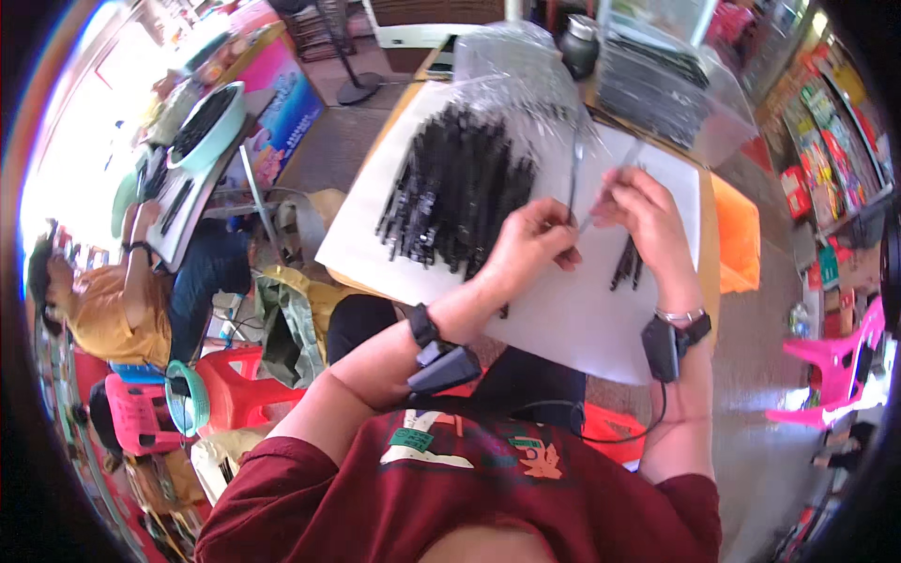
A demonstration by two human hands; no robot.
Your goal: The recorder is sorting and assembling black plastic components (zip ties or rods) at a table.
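A large heap of thin black sticks (455, 192), their exact kind unclear, lies on the white table top (554, 324). My left hand (533, 242) is closed at the heap's right side, and a slim dark stick (575, 174) runs up from its fingers. My right hand (646, 218) is beside it with fingertips pinched together, close to the left fingers. A small pale, see-through bit shows between the two hands, too blurred to name. Below my right hand lies a small group of similar black sticks (627, 267), partly hidden by the hand.
Clear plastic bags (511, 61) lie at the table's far edge, near a dark jar (580, 47) and a clear bin (657, 94). An orange container (737, 235) stands right of the table. At left, another person (117, 305) works by a pale green basin (230, 117).
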